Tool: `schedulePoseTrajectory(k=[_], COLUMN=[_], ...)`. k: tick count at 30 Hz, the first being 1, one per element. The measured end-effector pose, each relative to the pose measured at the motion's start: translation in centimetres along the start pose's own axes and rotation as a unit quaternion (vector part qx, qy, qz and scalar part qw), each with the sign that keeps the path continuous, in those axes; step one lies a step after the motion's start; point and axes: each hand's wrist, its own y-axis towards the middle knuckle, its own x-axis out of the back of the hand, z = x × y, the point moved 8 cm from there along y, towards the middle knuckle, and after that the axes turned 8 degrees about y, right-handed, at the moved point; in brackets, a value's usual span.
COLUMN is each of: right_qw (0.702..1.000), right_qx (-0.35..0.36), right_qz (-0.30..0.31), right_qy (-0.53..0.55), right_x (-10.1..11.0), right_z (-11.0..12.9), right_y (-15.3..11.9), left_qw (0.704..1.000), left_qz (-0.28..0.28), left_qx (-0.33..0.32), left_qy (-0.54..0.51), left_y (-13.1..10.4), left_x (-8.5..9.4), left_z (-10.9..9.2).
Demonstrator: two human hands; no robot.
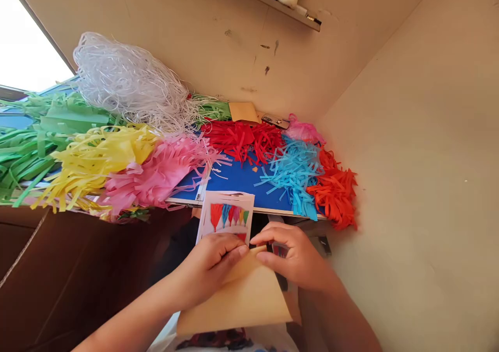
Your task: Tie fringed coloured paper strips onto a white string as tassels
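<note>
A tan paper envelope or folded sheet lies over the lap at the bottom centre. My left hand is closed on its upper edge, thumb on top. At the envelope's upper right corner, my right hand has its thumb and fingers apart, with the fingertips close to the edge. Just beyond the hands, a white printed card shows a picture of coloured tassels; its lower part is hidden behind my left hand.
Fringed paper in green, yellow, pink, red, light blue and orange-red covers much of the blue table. White string, a phone and a small tan envelope lie behind.
</note>
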Motion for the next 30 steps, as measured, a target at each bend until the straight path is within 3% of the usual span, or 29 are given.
schedulePoseTrajectory(k=[9, 14, 21, 27, 30], right_qw=[0.954, 0.948, 0.976, 0.962, 0.939], right_qx=[0.181, 0.181, 0.120, 0.155, 0.198], right_qz=[-0.068, -0.080, -0.058, -0.079, -0.085], right_qy=[-0.229, -0.249, -0.172, -0.210, -0.267], right_x=[-0.8, -1.6, -1.7, -1.8, -2.1], right_z=[2.2, 1.9, 0.9, 1.2, 1.6], right_y=[-1.0, -1.5, -0.7, -0.8, -1.3], left_qw=[0.994, 0.992, 0.987, 0.991, 0.992], left_qz=[-0.023, -0.018, 0.017, 0.007, -0.001], left_qx=[-0.017, -0.011, -0.028, -0.001, 0.011], left_qy=[0.102, 0.127, 0.160, 0.135, 0.129], left_y=[-0.7, -0.9, -1.1, -1.1, -1.2], left_x=[0.0, 0.0, -0.5, -0.1, 0.3], left_z=[0.2, 0.3, 0.2, 0.8, 1.2])
